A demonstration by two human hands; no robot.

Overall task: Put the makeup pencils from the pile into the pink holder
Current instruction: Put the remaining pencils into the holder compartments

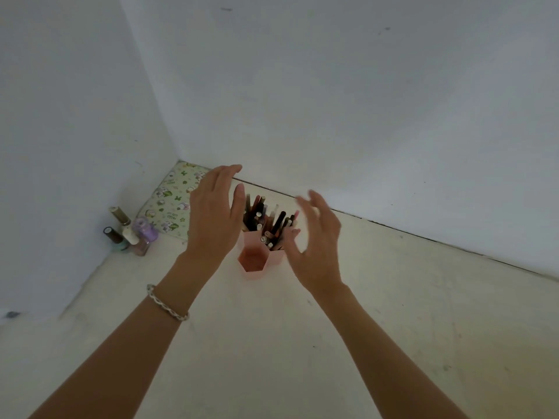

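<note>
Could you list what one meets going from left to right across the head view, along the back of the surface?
Nail polish bottles → patterned mat → left hand → makeup pencils in the pink holder → right hand.

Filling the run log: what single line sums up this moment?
left hand: open | right hand: open | pink hexagonal plastic holder: pencils standing in rear cells

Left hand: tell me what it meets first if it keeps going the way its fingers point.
The left hand is open, fingers aimed up and away beside the makeup pencils. Straight on, it probably passes them and reaches the white wall first, though depth is unclear.
</note>
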